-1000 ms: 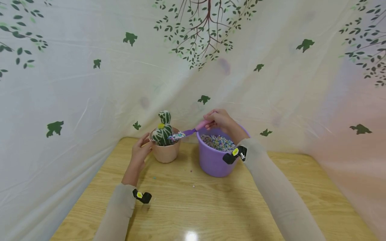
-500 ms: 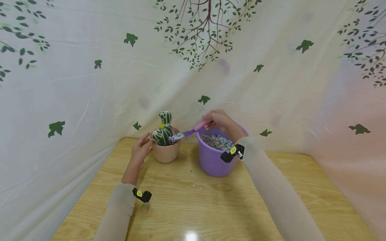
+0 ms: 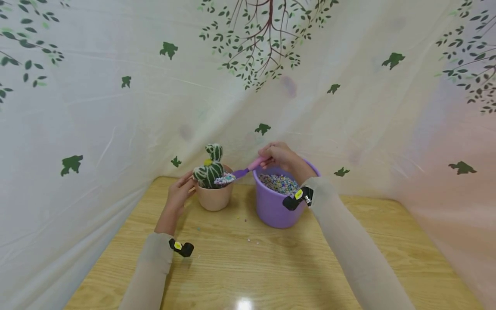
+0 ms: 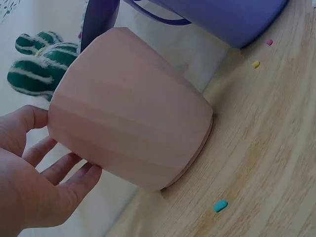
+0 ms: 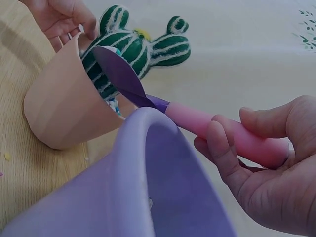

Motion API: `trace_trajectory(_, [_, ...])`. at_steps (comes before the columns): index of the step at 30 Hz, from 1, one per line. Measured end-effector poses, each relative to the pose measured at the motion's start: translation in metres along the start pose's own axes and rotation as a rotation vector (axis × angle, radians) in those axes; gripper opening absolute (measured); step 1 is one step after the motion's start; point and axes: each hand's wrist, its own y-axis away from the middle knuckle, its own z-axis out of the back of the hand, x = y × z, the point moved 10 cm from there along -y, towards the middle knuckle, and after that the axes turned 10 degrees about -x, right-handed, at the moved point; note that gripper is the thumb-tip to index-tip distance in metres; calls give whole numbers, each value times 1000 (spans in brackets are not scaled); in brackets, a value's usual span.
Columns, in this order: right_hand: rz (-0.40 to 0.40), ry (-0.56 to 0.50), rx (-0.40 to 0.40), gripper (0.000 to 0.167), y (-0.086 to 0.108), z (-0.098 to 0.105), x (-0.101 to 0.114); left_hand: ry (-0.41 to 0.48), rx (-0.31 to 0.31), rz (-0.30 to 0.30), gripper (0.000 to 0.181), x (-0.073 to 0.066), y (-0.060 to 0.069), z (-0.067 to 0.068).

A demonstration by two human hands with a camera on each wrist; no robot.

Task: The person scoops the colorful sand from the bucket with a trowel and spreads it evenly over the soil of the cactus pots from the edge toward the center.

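A green cactus with white stripes and a yellow flower [image 3: 208, 162] stands in a peach flowerpot [image 3: 214, 199]. My left hand [image 3: 180, 193] holds the pot at its left rim, fingertips against the outer wall in the left wrist view. My right hand [image 3: 284, 157] grips the pink handle of a trowel [image 5: 212, 126] with a purple blade. Small coloured beads [image 3: 225, 178] lie on the blade, which is over the pot beside the cactus. Beneath the right hand, a purple bucket [image 3: 277, 213] holds many similar beads [image 3: 280, 184].
Several stray beads lie on the wooden table [image 3: 232, 267], including a teal one [image 4: 220, 206] near the pot and a yellow one [image 4: 256, 64] towards the bucket. Behind the table hangs a pale curtain [image 3: 232, 112] printed with leaves and branches.
The trowel blade has shifted slightly left and down against the cactus. The cactus leans a little differently. A few more beads have appeared on the table. The left hand keeps its hold on the pot.
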Motion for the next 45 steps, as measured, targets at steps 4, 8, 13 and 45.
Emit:
trace_trajectory(4, [-4,-6,-1,16,-1,-2,-2,31,-69,16,51,2,5,0])
trace_trajectory(8, [-4,-11,1,18,-2,-3,-4,53,-124,13,52,3,16,-3])
trace_trajectory(13, [-1,-12,-4,12,-2,-4,-3,60,-134,-4,54,0,21,-4])
trace_trajectory(45, [58,-84,-38,8,0,-12,-10,50,-112,-59,56,-2,18,-2])
